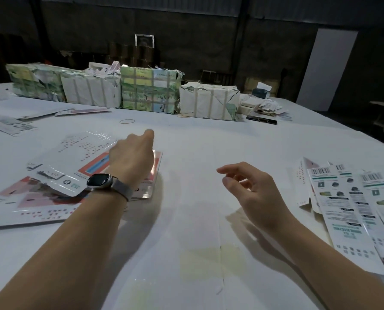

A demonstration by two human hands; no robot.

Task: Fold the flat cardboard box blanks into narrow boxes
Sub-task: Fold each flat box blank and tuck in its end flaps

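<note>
Flat cardboard box blanks (59,166) lie in a loose, overlapping pile on the left part of the white table (186,220), their faces printed in white and salmon red; the uppermost blank is white, with rows of small red marks. The left hand (133,157) hangs over the right edge of this pile, seen from the back, its fingers curled downward toward the blanks; whether they pinch a blank or only touch one cannot be told, since the hand hides its own fingertips. A smartwatch (99,181) with a grey band sits on the left wrist. The right hand (249,189) is raised above bare table at centre right, well apart from the pile, fingers loosely bent and holding nothing. At the right edge of the table lies a fan of folded narrow boxes (352,211), white with barcodes, green bands and small product pictures, overlapping one another. More flat blanks (10,125) lie at the far left. A rubber band (127,121) rests on the cloth beyond the left hand. Along the far side stands a row of wrapped, strapped bundles (149,93), some in white paper, some in green printed paper. A dark flat item (262,119) lies just right of the last bundle.
</note>
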